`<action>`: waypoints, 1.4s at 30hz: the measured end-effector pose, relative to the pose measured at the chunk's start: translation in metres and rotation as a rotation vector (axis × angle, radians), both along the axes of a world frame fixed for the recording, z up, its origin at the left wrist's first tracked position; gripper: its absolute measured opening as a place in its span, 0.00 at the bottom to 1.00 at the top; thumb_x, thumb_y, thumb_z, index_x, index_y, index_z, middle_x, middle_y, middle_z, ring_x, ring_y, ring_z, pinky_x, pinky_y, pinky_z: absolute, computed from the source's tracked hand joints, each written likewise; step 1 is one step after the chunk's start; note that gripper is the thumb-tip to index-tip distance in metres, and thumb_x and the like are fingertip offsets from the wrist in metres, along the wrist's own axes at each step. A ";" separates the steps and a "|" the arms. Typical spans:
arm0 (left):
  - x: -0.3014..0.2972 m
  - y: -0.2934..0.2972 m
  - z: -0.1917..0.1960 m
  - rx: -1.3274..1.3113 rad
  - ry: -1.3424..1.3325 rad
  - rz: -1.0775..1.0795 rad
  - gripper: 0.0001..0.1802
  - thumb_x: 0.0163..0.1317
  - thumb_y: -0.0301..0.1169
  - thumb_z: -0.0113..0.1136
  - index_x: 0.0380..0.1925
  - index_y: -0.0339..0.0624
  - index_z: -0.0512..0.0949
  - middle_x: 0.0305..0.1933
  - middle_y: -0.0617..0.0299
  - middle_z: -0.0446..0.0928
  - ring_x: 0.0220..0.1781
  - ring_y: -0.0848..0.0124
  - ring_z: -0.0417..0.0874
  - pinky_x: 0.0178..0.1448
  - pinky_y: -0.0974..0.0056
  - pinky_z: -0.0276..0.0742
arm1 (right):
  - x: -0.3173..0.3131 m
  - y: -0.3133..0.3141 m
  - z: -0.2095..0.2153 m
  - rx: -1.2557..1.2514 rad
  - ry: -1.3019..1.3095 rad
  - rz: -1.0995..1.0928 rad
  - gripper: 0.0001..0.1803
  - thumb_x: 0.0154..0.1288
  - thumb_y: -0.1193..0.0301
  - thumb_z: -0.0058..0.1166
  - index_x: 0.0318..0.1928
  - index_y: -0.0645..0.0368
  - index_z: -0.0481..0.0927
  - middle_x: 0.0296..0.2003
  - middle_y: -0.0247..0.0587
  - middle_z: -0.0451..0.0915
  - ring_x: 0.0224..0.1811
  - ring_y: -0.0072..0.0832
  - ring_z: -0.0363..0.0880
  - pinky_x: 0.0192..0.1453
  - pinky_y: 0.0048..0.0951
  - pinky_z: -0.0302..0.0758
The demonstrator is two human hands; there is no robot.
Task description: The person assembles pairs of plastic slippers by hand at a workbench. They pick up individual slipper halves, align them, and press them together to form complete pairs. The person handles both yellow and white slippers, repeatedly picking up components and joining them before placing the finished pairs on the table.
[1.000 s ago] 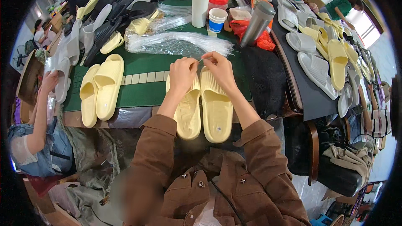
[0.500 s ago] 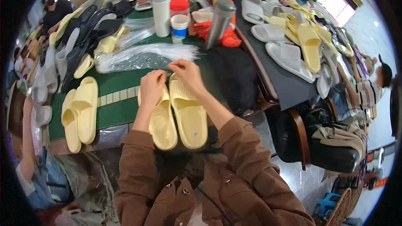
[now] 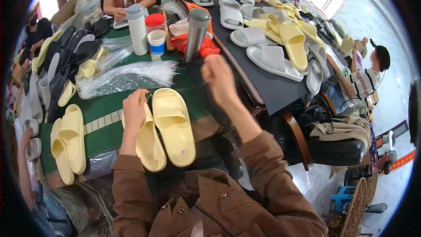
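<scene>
Two pale yellow slide sandals lie side by side on the green table top (image 3: 109,105) in front of me. My left hand (image 3: 135,110) rests on the left sandal (image 3: 147,147) and presses it down near its strap. The right sandal (image 3: 175,125) lies bare beside it. My right hand (image 3: 218,75) is raised to the right above the table, fingers pinched on a thin clear plastic tie that runs back toward the sandals. A heap of clear plastic ties (image 3: 127,75) lies just beyond the sandals.
Another yellow pair (image 3: 70,142) lies at the table's left end. Dark and grey sandals (image 3: 66,61) pile at the far left. A white bottle (image 3: 137,30), cups (image 3: 156,39) and a steel flask (image 3: 196,34) stand behind. More sandals (image 3: 280,44) cover the dark table on the right. Other people work around the tables.
My right hand has lifted off the sandals and pulled away to the right, drawing the thin tie with it. My left hand stays on the left sandal. The view has tilted.
</scene>
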State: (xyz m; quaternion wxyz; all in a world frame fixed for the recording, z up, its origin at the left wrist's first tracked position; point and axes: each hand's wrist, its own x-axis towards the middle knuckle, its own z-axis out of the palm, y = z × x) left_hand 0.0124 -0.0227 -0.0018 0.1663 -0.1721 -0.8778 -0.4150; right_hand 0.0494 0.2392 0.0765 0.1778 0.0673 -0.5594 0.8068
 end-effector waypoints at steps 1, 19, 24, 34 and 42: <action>0.002 -0.005 -0.001 -0.004 -0.007 0.012 0.09 0.65 0.26 0.50 0.37 0.39 0.80 0.27 0.54 0.79 0.33 0.55 0.80 0.40 0.54 0.73 | 0.009 0.017 0.012 0.066 0.007 -0.072 0.09 0.73 0.64 0.46 0.39 0.56 0.73 0.21 0.26 0.62 0.21 0.16 0.56 0.24 0.20 0.51; 0.001 0.003 0.000 -0.010 0.009 0.013 0.10 0.64 0.25 0.49 0.39 0.38 0.80 0.25 0.56 0.79 0.31 0.57 0.80 0.39 0.55 0.72 | 0.053 0.316 0.019 1.253 -0.452 -1.043 0.21 0.57 0.54 0.58 0.52 0.41 0.82 0.29 0.44 0.82 0.35 0.41 0.81 0.42 0.40 0.74; -0.002 0.002 -0.005 0.001 0.023 0.007 0.09 0.63 0.25 0.50 0.39 0.39 0.80 0.26 0.55 0.80 0.32 0.57 0.80 0.39 0.55 0.73 | 0.018 0.325 0.005 1.354 -0.404 -0.841 0.21 0.53 0.66 0.55 0.50 0.48 0.83 0.28 0.45 0.81 0.34 0.40 0.80 0.41 0.37 0.74; 0.005 0.000 0.003 -0.012 -0.015 0.051 0.10 0.64 0.26 0.50 0.39 0.38 0.80 0.26 0.54 0.80 0.32 0.55 0.81 0.39 0.55 0.73 | 0.020 0.272 0.024 1.189 -0.376 -0.312 0.17 0.59 0.74 0.54 0.50 0.63 0.79 0.39 0.36 0.80 0.43 0.22 0.74 0.46 0.25 0.71; 0.003 0.000 0.002 -0.031 -0.053 0.061 0.10 0.65 0.26 0.49 0.39 0.38 0.80 0.26 0.54 0.80 0.32 0.56 0.81 0.39 0.55 0.73 | 0.000 0.252 0.026 1.031 -0.241 -0.295 0.17 0.60 0.73 0.57 0.50 0.63 0.79 0.36 0.34 0.80 0.37 0.21 0.74 0.44 0.24 0.69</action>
